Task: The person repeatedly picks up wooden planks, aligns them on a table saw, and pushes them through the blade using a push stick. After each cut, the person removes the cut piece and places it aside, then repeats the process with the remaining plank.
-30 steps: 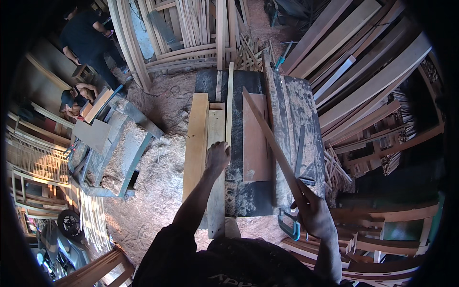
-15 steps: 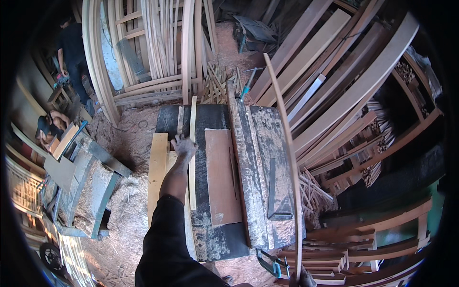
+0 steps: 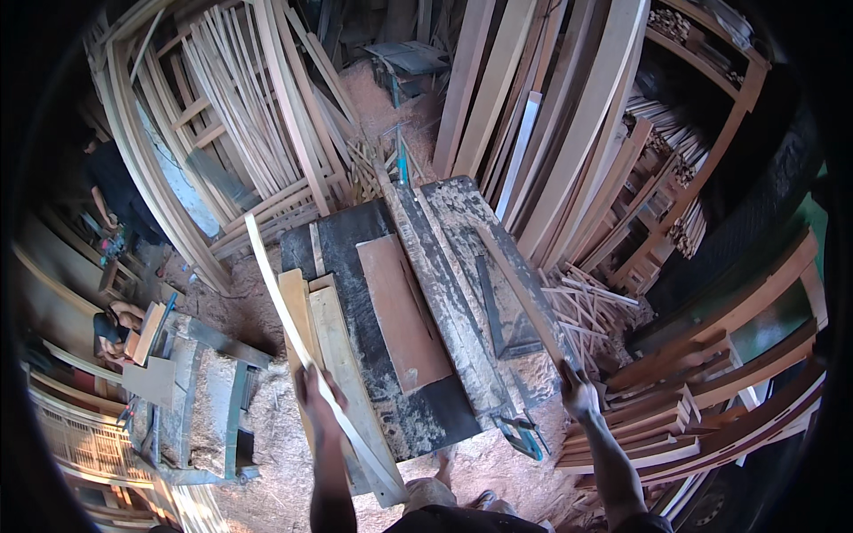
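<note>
My left hand (image 3: 315, 395) grips a long pale wood strip (image 3: 271, 280) that slants over the left edge of the dark worktable (image 3: 426, 417). Beneath that strip lie pale boards (image 3: 346, 377). My right hand (image 3: 579, 393) holds the near end of a browner strip (image 3: 524, 289), which reaches forward over the table's dusty right part; whether it rests there I cannot tell. Between my hands, a reddish flat panel (image 3: 400, 315) lies beside a long straight rail (image 3: 434, 298). A dark angled piece (image 3: 487, 306) lies right of the rail, and a teal clamp (image 3: 520, 435) hangs at the near edge.
A sawdust-covered machine (image 3: 213, 409) stands at left, with a crouching person (image 3: 111, 342) and another person (image 3: 115, 186) beyond. Lumber stacks lean at back left (image 3: 249, 115) and back right (image 3: 577, 124). Offcuts (image 3: 586, 311) and stacked frames (image 3: 693, 409) crowd the right side. Sawdust covers the floor.
My left hand has raised the pale strip and moved it leftward, off its earlier place mid-table. The browner strip in my right hand swung outward and now angles across the table's right part.
</note>
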Demonstrator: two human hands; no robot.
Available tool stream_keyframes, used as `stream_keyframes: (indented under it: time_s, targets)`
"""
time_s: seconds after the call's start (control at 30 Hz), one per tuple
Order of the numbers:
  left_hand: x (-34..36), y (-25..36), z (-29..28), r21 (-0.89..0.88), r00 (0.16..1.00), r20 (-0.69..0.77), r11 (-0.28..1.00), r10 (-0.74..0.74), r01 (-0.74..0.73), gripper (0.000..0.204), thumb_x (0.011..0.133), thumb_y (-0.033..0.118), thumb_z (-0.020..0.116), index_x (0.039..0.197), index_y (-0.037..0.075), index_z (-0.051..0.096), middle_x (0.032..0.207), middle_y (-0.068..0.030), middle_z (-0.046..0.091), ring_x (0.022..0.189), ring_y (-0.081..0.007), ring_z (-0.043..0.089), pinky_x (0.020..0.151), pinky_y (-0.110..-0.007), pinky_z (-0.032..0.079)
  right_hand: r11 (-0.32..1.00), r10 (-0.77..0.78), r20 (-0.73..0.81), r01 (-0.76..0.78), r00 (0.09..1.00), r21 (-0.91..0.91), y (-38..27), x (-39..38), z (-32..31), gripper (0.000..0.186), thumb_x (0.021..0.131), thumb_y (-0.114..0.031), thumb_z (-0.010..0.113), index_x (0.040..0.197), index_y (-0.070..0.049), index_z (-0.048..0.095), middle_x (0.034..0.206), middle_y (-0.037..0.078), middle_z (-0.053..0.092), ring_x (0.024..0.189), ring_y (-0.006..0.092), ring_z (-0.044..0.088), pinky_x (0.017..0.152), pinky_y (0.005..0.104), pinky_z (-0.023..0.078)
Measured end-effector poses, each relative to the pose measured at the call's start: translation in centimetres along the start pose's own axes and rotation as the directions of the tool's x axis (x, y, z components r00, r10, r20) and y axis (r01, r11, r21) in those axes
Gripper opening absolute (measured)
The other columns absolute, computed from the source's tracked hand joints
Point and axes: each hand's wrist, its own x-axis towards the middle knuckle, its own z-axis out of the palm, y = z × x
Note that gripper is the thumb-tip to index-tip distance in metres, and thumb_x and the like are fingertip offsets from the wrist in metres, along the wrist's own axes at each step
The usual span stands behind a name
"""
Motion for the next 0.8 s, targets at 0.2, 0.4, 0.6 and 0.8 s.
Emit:
stream_keyframes:
  time_s: [0.2, 0.4, 0.6, 0.8]
  targets:
    - [-15.8, -3.4, -1.9, -0.014, 0.999, -0.033, 1.000, -0.015, 0.015, 0.021, 0.101, 0.035, 0.051, 0.103, 0.015, 0.045, 0.074, -0.0031, 0.053, 0.038, -0.0123, 0.046, 0.031, -0.028, 0.036, 0.989, 0.131, 0.036, -0.133, 0.991, 0.057, 1.0, 2.4, 3.2, 0.054, 0.091, -0.025, 0.064, 0.139, -0.007, 0.048, 0.120, 0.028, 0.060, 0.104, 0.0480, 0.060, 0.090, 0.0514, 0.050]
    - [-23.0, -4.8, -0.8, -0.129, 0.997, 0.030, 0.989, 0.075, -0.070, 0.025, 0.100, 0.032, 0.057, 0.111, 0.012, 0.047, 0.075, -0.0041, 0.054, 0.040, -0.0115, 0.047, 0.032, -0.026, 0.036, 0.700, 0.105, -0.217, 0.083, 0.970, 0.710, -1.9, -12.3, -3.6, 0.027, 0.100, -0.014, 0.057, 0.118, 0.006, 0.063, 0.104, 0.015, 0.070, 0.093, 0.0171, 0.065, 0.082, 0.0303, 0.050]
    - [-29.7, -5.7, 4.6, -0.200, 0.968, 0.242, 0.980, 0.059, -0.010, 0.022, 0.101, 0.029, 0.056, 0.109, 0.009, 0.050, 0.076, -0.0057, 0.057, 0.040, -0.0120, 0.048, 0.031, -0.027, 0.036, 0.422, -0.208, 0.196, -0.094, 0.958, 0.902, -11.9, -33.0, -7.1, 0.067, 0.091, -0.012, 0.069, 0.148, -0.004, 0.034, 0.124, 0.015, 0.055, 0.102, 0.0241, 0.058, 0.084, 0.0387, 0.053]
    - [-31.9, -6.4, 4.7, -0.148, 0.838, 0.537, 0.989, 0.096, -0.019, 0.045, 0.102, 0.036, 0.053, 0.133, 0.004, 0.046, 0.102, -0.0125, 0.066, 0.075, -0.0172, 0.066, 0.065, -0.030, 0.052, 0.253, -0.423, 0.459, -0.385, 0.781, 0.888, -16.8, -35.0, -6.3, 0.057, 0.096, -0.023, 0.064, 0.145, -0.007, 0.041, 0.117, 0.013, 0.056, 0.103, 0.0214, 0.058, 0.082, 0.0353, 0.052]
